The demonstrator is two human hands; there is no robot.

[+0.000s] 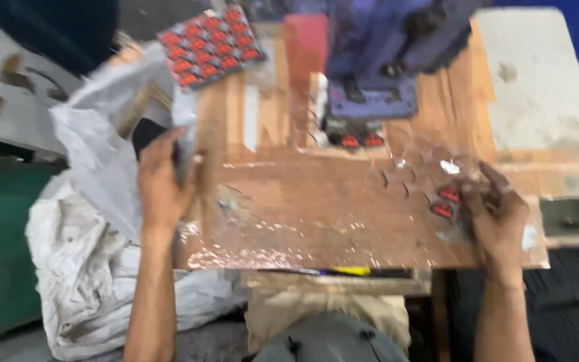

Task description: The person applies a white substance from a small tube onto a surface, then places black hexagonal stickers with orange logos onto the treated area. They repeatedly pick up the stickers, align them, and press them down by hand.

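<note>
1. our left hand (162,184) curls round a grey sheet (183,134) at the wooden board's (316,208) left edge.
2. our right hand (497,211) pinches a clear strip of red pieces (445,202), which lies just left of its fingertips.

A flat rectangular sheet of red labels (210,45) lies tilted at the far left corner of the counter (316,214); the labels are small, red on a dark backing, set in rows. Two matching red labels (361,141) sit side by side under the blue machine (376,60) at the far middle. Two more red labels on clear film (445,202) lie near the right edge, touching the fingers (469,201) of the right hand (497,218). A large white plastic sack (95,234) hangs just beside the counter's left edge, crumpled. The blur hides any finer detail.
</note>
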